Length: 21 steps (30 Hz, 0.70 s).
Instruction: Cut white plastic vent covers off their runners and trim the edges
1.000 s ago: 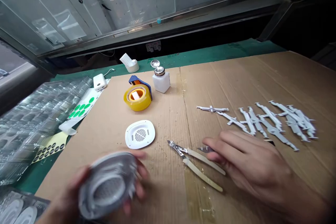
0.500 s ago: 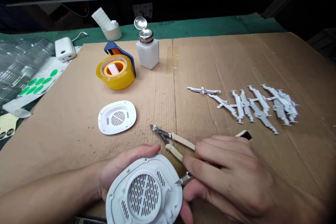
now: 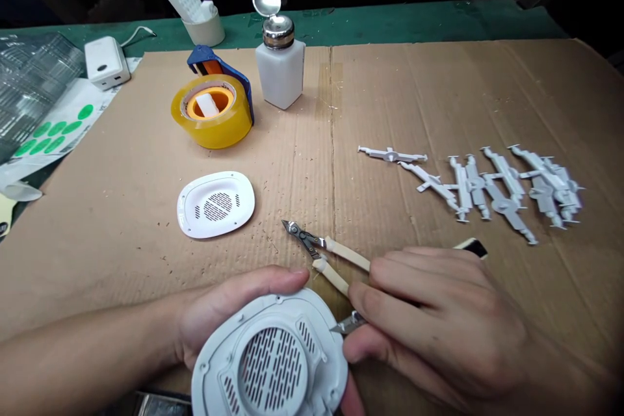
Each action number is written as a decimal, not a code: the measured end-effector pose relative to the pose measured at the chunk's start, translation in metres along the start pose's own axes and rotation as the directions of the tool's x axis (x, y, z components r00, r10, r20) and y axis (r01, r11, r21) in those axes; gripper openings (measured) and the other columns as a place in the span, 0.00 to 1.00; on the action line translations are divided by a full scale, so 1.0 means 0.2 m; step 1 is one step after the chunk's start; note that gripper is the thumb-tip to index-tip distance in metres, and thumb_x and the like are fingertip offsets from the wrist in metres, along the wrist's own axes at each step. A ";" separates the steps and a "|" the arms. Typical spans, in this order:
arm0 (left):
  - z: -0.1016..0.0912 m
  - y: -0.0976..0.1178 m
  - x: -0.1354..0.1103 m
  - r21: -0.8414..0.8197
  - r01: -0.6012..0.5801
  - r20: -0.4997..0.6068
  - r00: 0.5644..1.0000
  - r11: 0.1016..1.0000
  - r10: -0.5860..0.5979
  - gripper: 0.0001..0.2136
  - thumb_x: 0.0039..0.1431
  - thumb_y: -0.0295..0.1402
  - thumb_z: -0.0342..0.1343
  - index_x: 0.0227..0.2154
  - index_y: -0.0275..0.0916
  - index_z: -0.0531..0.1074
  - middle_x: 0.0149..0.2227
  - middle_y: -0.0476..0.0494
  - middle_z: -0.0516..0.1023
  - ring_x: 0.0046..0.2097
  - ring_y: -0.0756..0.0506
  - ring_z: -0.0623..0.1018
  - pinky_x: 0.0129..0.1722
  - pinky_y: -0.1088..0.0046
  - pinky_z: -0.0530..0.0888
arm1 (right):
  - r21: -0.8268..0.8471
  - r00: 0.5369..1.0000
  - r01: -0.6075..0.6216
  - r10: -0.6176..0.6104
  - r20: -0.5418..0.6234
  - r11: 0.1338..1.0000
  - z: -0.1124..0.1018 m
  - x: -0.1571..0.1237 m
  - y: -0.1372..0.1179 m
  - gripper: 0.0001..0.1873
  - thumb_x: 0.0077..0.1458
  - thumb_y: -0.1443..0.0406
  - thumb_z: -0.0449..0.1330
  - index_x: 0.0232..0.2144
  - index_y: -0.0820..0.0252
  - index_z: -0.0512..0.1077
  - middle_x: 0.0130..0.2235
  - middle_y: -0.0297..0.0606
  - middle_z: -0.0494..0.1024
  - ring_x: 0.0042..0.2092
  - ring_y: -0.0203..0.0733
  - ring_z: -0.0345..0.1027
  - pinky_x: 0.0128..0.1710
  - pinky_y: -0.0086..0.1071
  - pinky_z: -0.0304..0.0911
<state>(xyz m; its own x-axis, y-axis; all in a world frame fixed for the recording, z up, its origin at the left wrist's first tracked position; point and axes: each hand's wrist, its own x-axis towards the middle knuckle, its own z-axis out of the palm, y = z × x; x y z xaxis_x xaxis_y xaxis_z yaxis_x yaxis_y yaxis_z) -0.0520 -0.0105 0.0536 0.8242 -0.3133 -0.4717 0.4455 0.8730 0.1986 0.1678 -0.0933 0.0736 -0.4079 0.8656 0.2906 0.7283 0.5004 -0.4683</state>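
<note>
In my left hand (image 3: 234, 305) I hold a white oval plastic speaker cover (image 3: 322, 364), its ribbed inner side up, with a round slotted grille. Thumb lies along the upper edge; other fingers wrap underneath. My right hand (image 3: 433, 325) closes around a knife, whose pointed metal blade (image 3: 347, 324) meets the cover's right rim. Cream-handled nippers (image 3: 305, 237) point away to the left, jaws apart; their handle ends disappear behind my right hand, and I cannot tell whether it touches them. A second white cover (image 3: 217, 204) rests on the cardboard beyond my left hand.
Several white plastic pieces (image 3: 504, 188) lie at the right. Farther back stand a tape dispenser (image 3: 214, 110) and a white pump bottle (image 3: 281, 71). A white box with a cable (image 3: 106, 62), green stickers (image 3: 56, 129) and clear plastic (image 3: 34, 84) are at the left.
The view has shifted, so the bench things appear higher and more spread out. Both hands keep their grips, and the blade stays at the cover's right rim.
</note>
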 end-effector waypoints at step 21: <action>-0.01 -0.01 0.00 0.024 -0.036 -0.076 0.996 0.999 0.038 0.36 0.57 0.59 0.42 0.35 0.27 0.80 0.30 0.35 0.80 0.34 0.39 0.79 0.36 0.64 0.77 | 0.048 0.999 -0.010 0.009 0.036 0.999 0.02 -0.01 0.00 0.21 0.67 0.57 0.56 0.23 0.58 0.62 0.23 0.27 0.63 0.25 0.34 0.52 0.26 0.35 0.44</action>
<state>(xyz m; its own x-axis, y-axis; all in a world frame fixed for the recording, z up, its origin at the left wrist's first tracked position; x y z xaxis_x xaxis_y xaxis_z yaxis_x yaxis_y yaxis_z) -0.0541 -0.0121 0.0518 0.8116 -0.2511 -0.5275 0.4237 0.8746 0.2356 0.1652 -0.0948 0.0698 -0.4210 0.8701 0.2564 0.7053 0.4917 -0.5107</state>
